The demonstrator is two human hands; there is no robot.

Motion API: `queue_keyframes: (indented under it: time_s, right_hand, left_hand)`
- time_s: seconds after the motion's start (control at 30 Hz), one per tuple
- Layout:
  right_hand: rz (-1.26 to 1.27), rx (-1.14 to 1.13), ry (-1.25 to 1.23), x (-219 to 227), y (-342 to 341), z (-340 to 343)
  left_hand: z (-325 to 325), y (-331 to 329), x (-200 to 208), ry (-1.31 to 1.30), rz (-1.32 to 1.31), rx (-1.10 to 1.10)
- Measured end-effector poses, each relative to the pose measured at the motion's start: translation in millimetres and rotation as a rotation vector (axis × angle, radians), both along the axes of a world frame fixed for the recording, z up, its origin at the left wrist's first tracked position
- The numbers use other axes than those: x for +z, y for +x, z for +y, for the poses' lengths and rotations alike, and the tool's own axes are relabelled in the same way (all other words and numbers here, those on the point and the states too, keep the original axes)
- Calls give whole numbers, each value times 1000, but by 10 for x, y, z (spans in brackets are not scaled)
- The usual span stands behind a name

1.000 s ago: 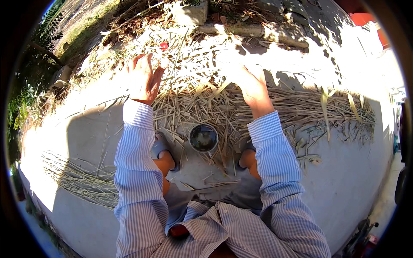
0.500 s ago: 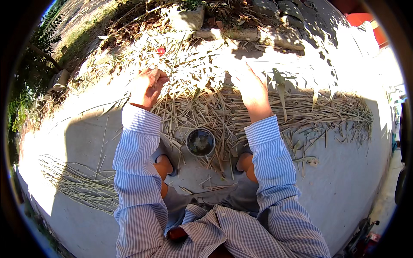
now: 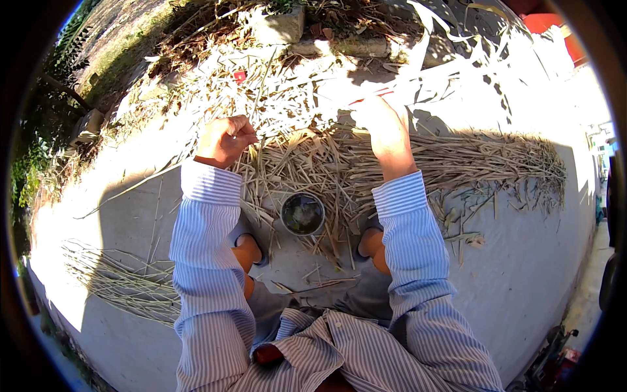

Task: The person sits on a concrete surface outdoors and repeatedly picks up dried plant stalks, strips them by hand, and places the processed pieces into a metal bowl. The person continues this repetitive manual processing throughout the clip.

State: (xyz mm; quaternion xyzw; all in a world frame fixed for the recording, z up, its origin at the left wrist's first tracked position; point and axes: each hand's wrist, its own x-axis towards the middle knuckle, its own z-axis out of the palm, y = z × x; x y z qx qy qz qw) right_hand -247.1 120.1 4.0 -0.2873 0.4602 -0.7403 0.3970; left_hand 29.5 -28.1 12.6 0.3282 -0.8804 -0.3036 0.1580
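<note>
My left hand (image 3: 224, 140) is closed in a pinch above the left end of the straw; what its fingers hold, if anything, is too small to make out. A thin stalk (image 3: 140, 187) runs from beside that wrist down to the left. My right hand (image 3: 386, 134), washed out by sun, is closed on a pale leafy stalk (image 3: 460, 68), whose long dry leaves reach up and right. Below both hands lies a heap of cut straw (image 3: 304, 157). A round container of dark liquid (image 3: 302, 213) stands between my feet.
A long bundle of dry stalks (image 3: 470, 160) lies to the right. Thinner green stalks (image 3: 121, 281) lie at the lower left. A small red object (image 3: 240, 76) rests on scattered straw beyond my left hand. Concrete blocks (image 3: 281, 27) and a log (image 3: 339, 48) border the far side.
The pale leaves by my right hand have swung up and away to the far right. My left hand has come slightly nearer, with its fingers drawn together.
</note>
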Motion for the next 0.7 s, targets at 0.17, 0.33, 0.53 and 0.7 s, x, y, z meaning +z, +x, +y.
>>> queue_keyframes:
  time_s: [0.17, 0.33, 0.53, 0.7]
  right_hand:
    - [-84, 147, -89, 114, 48, 58]
    - [-33, 88, -111, 141, 149, 33]
    - [-41, 28, -7, 106, 362, -54]
    - [-59, 0, -9, 73, 381, -58]
  left_hand:
    - [-106, 116, -95, 74, -47, 11]
    - [-84, 46, -122, 108, 140, -17]
    - [322, -591, -249, -37, 402, 13]
    - [356, -674, -123, 285, 553, 77]
